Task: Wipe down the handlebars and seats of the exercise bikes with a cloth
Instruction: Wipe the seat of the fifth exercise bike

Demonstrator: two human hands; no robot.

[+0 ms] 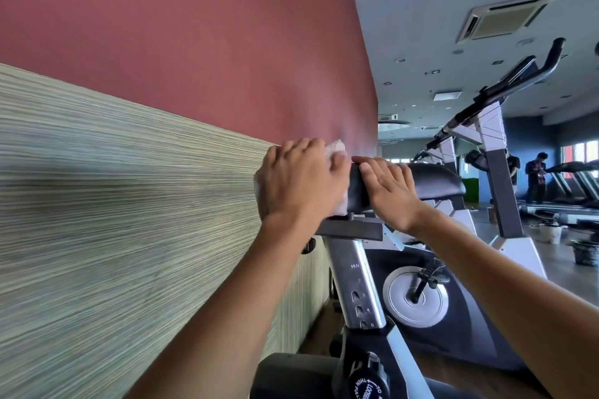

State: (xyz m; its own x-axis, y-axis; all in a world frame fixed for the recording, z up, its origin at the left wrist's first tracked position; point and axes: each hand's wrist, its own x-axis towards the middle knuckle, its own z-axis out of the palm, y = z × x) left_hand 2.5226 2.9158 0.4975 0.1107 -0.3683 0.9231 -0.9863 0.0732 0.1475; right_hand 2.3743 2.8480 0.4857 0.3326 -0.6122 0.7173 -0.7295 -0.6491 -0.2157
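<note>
At centre of the frame, black padded seat, smooth and a little shiny, on a silver post. Left hand, fingers curled, pressing white crumpled cloth against its rear end. Right hand, fingers spread flat, resting on top.

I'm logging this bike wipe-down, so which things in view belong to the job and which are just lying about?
Belongs to the job:
white cloth under the left hand
black seat, steadied by the right hand
handlebars

Just about:
buckets on the floor
treadmills
</note>
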